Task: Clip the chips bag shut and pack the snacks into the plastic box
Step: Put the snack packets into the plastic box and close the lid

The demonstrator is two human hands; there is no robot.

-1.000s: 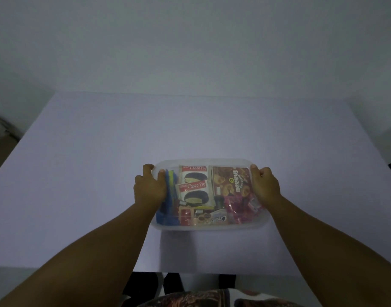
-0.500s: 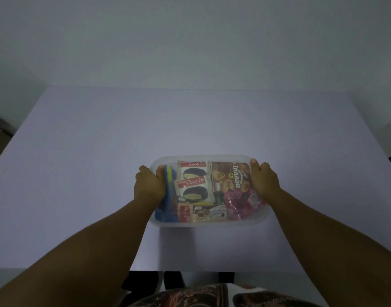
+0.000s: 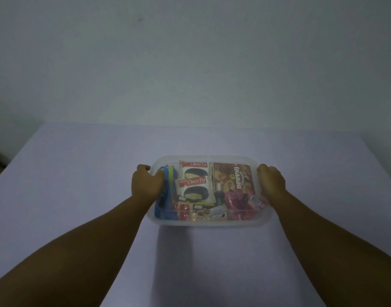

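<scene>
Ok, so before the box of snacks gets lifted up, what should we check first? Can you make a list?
1. Left hand grips the left end of the plastic box: ok.
2. Right hand grips the right end: ok.
3. Snacks are inside the box, like the two Choco Pie packs and the brown cookie box: ok.
4. Blue chips bag is in the box at the left end: ok. Whether it is clipped shut: cannot tell.
5. Nothing sticks out over the rim: cannot tell, the view is dim.
6. No loose snacks left on the table: ok.
</scene>
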